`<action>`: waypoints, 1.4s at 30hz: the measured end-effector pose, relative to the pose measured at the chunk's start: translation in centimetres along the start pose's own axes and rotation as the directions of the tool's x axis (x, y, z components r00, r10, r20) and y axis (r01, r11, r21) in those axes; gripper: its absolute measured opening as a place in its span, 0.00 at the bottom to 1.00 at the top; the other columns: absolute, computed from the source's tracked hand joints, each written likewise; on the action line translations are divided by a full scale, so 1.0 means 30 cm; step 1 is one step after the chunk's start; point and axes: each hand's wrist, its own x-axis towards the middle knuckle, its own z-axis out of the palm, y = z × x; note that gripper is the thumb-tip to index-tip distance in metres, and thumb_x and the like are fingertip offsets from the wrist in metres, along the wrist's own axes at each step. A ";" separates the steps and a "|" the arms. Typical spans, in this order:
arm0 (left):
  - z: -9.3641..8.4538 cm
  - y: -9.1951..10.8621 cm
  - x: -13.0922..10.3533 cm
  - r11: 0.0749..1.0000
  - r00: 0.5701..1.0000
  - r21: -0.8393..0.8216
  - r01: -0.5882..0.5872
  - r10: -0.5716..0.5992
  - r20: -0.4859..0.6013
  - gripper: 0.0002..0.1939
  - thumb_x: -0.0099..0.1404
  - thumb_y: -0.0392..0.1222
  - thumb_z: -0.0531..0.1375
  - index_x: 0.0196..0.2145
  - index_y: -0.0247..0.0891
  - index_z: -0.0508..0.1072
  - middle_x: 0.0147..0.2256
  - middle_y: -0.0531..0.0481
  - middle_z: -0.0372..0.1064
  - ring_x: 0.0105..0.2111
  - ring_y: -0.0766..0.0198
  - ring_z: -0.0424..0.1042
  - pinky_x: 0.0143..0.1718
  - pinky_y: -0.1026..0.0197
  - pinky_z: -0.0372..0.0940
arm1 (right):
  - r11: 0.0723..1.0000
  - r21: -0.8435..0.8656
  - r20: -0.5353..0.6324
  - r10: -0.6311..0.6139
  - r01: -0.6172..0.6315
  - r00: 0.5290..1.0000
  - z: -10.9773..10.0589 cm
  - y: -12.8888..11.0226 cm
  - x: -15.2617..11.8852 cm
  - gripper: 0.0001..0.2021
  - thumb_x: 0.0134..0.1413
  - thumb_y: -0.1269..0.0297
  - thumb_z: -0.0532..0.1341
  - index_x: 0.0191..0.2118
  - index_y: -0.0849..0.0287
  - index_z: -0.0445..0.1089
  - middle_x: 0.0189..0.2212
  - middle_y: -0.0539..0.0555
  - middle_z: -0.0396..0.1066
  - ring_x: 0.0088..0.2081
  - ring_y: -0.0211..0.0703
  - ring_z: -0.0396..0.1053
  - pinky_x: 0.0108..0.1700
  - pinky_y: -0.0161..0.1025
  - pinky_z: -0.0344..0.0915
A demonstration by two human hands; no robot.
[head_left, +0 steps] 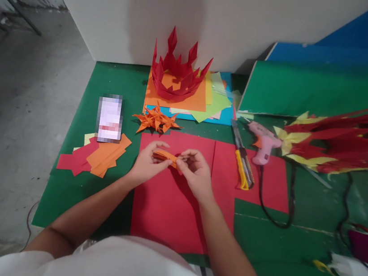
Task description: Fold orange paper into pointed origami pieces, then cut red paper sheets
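Observation:
Both hands meet over red paper sheets (166, 217). Between my left hand (148, 163) and my right hand (196, 171) is a small folded orange paper (167, 155). The left thumb and fingers pinch its left part; the right thumb and fingers close on its right end. Fingers hide part of the folds. Just beyond the hands lies a small pile of folded orange paper pieces (158, 120) with pointed tips. Behind that pile, a red folded-paper crown (179, 81) stands on orange, yellow, green and blue sheets (216, 101).
Left are a phone (110, 117) with a blurred screen and small orange and red paper strips (105, 157). Right lie a yellow utility knife (242, 164), a pink glue gun (263, 141) with a black cord, and a red-and-yellow paper piece (336, 140). A white wall rises behind the green table (100, 208).

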 end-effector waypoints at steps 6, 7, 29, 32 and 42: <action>0.005 0.009 0.004 0.988 1.000 -0.155 0.020 -0.017 0.027 0.30 0.47 0.39 0.69 0.46 0.40 0.62 0.31 0.54 0.70 0.31 0.67 0.73 0.35 0.65 0.68 | 0.998 0.054 -0.002 0.015 -0.015 1.000 0.000 0.002 0.002 0.15 0.45 0.59 0.67 0.35 0.53 0.62 0.30 0.47 0.67 0.28 0.34 0.64 0.29 0.33 0.63; 0.006 0.008 0.003 0.986 0.999 -0.162 0.030 -0.024 0.040 0.30 0.47 0.38 0.70 0.46 0.40 0.62 0.31 0.54 0.70 0.32 0.67 0.73 0.35 0.65 0.68 | 0.997 0.069 -0.004 0.018 -0.017 1.000 0.000 0.002 0.003 0.15 0.45 0.59 0.68 0.35 0.53 0.61 0.30 0.47 0.67 0.27 0.34 0.64 0.29 0.33 0.63; 0.016 0.015 -0.008 0.984 0.997 -0.160 0.075 -0.073 0.015 0.25 0.47 0.36 0.68 0.41 0.40 0.62 0.27 0.58 0.68 0.27 0.71 0.70 0.31 0.68 0.65 | 0.995 -0.098 -0.010 -0.010 0.009 1.000 0.009 -0.008 -0.008 0.09 0.47 0.58 0.67 0.32 0.56 0.70 0.27 0.49 0.70 0.28 0.37 0.66 0.33 0.38 0.66; 0.017 0.014 -0.008 0.982 0.997 -0.172 0.074 -0.068 0.041 0.26 0.48 0.37 0.69 0.41 0.40 0.61 0.27 0.58 0.69 0.26 0.71 0.70 0.30 0.68 0.65 | 0.996 -0.085 -0.046 -0.044 0.040 0.998 0.012 -0.012 -0.012 0.10 0.45 0.59 0.67 0.31 0.55 0.67 0.25 0.47 0.66 0.27 0.36 0.64 0.31 0.36 0.65; 0.027 0.002 -0.001 0.973 0.998 -0.219 0.068 -0.070 -0.003 0.24 0.47 0.35 0.67 0.38 0.41 0.59 0.26 0.60 0.67 0.25 0.72 0.70 0.29 0.69 0.64 | 0.999 -0.024 0.061 0.033 -0.032 0.998 0.012 -0.016 -0.006 0.11 0.47 0.57 0.66 0.35 0.55 0.69 0.26 0.47 0.67 0.25 0.33 0.62 0.28 0.34 0.63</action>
